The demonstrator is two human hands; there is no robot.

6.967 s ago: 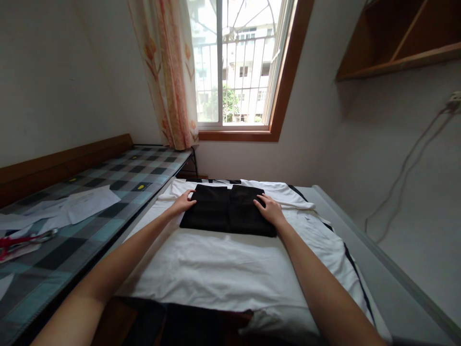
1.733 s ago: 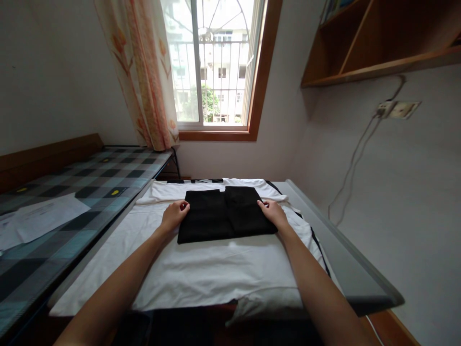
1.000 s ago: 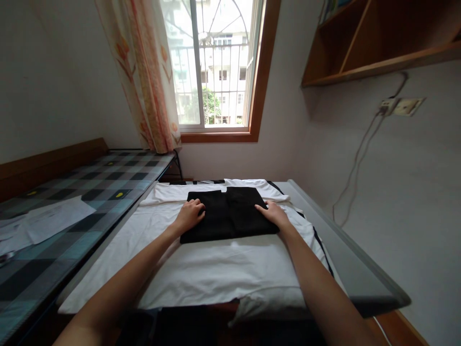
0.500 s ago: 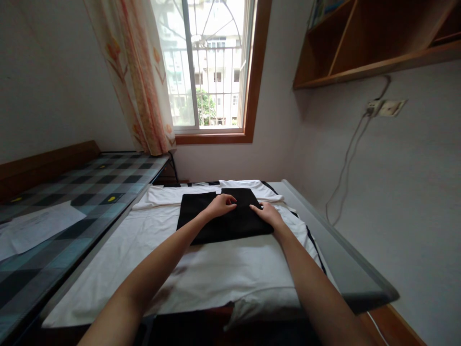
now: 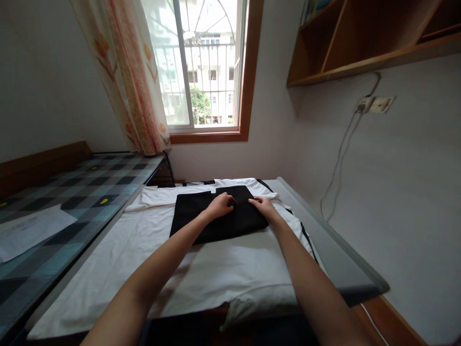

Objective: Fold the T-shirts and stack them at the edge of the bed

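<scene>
White cloth [image 5: 248, 262] lies beneath our black fabric [image 5: 237, 219], apparently folded flat with perhaps straightening to do, our left hand [image 5: 219, 205] loosely curled over its middle, our right hand [image 5: 265, 206] half open at its edge, grips unclear.

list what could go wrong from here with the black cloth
The black cloth might crease or twist if the hands move unevenly: the left hand is over its middle, the right hand at its right side. It lies on white fabric, so a pull could ruck that up too. The white fabric also droops at its near edge, and catching it there might drag both.
</scene>
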